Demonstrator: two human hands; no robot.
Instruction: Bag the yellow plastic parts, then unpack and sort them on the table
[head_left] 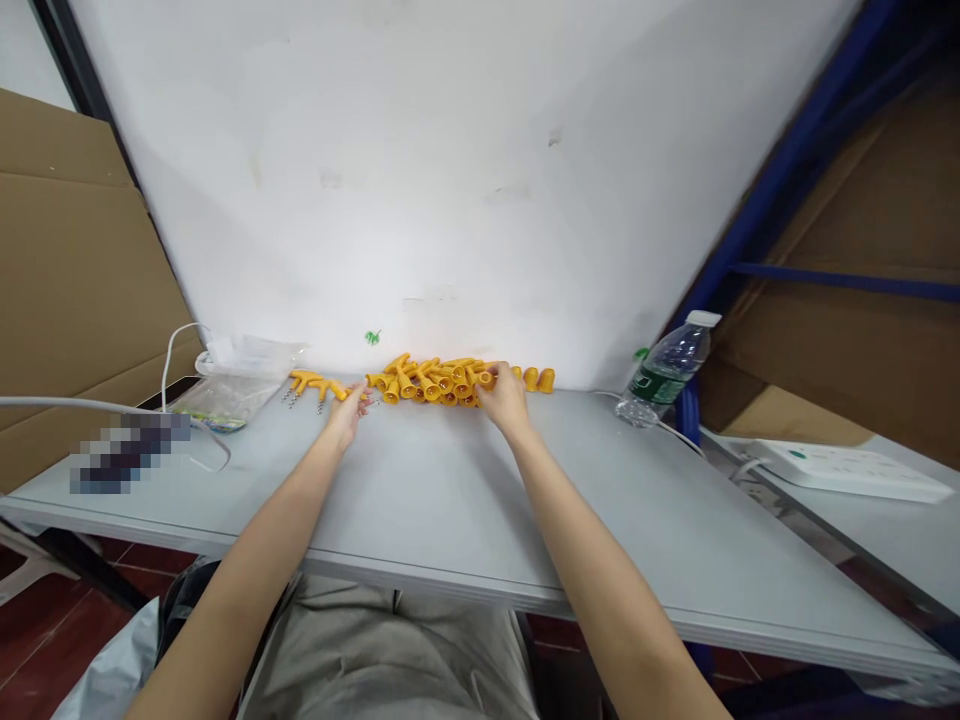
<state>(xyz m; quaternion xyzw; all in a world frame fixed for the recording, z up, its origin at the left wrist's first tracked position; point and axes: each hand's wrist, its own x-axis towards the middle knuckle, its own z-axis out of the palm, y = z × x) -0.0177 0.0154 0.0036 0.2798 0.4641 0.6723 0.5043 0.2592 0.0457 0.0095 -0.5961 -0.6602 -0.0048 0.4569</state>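
A pile of several yellow plastic funnel-shaped parts [431,380] lies at the far edge of the grey table [450,500], against a white wall. My right hand [504,397] reaches into the right side of the pile, fingers curled on a yellow part [485,377]. My left hand [348,412] rests just left of the pile, fingers bent around a small yellow piece [358,396]. A few yellow Y-shaped parts with screws [309,382] lie further left.
A clear plastic bag [232,385] and a white cable [171,360] sit at the left. A water bottle [667,370] stands at the right. A white power strip [840,468] lies on a neighbouring table. Cardboard sheets lean on both sides.
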